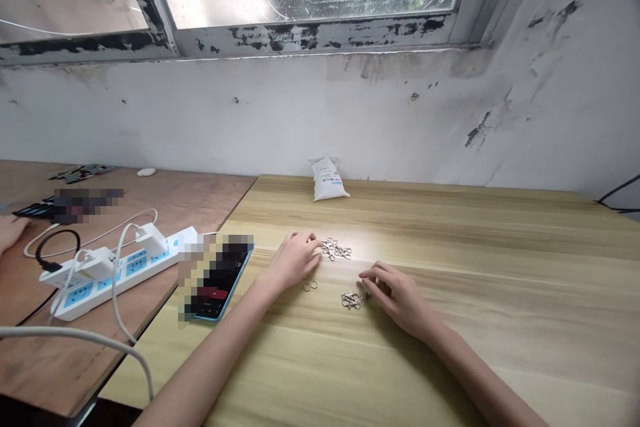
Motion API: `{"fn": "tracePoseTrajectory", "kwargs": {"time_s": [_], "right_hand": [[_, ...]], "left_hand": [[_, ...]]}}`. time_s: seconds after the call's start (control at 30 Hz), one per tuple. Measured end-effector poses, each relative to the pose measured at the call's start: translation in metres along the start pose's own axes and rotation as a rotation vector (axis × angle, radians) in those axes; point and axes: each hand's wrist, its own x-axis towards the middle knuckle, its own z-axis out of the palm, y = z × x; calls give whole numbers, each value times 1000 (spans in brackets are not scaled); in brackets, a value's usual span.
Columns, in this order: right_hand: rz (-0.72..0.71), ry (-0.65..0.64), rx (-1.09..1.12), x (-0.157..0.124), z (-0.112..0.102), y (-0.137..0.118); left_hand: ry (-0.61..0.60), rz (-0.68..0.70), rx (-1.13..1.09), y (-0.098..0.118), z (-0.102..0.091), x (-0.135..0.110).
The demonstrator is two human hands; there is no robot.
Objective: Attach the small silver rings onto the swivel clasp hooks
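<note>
My left hand [294, 259] rests on the light wooden table [450, 320], its fingers curled and reaching into a small heap of silver clasps [337, 249]. Two loose silver rings [311, 285] lie just below that hand. My right hand [395, 293] lies to the right, its fingers bent in a pinch on a small metal piece [365, 294]. Beside its fingertips sits a little cluster of joined clasps [351, 300].
A white packet [329, 179] stands at the back near the wall. A phone [219, 279] lies at the table's left edge. On the darker table to the left sit a white power strip [120, 268] with plugs and cables. Another person's hand [10, 230] shows at far left.
</note>
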Motion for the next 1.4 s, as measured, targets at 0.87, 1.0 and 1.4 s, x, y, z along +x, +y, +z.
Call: {"fn": "tracePoseTrajectory", "kwargs": {"time_s": [0.87,1.0,1.4], "right_hand": [[-23,-68,382,49,15,-25],[-13,-43,406,46,15,-29],[69,115,391,39,31,-36]], "left_hand": [[104,-79,-612,18,-10,-9],[103,-142,-724,21,-9,-8],[84,-283,-807,29,-11,-11]]}}
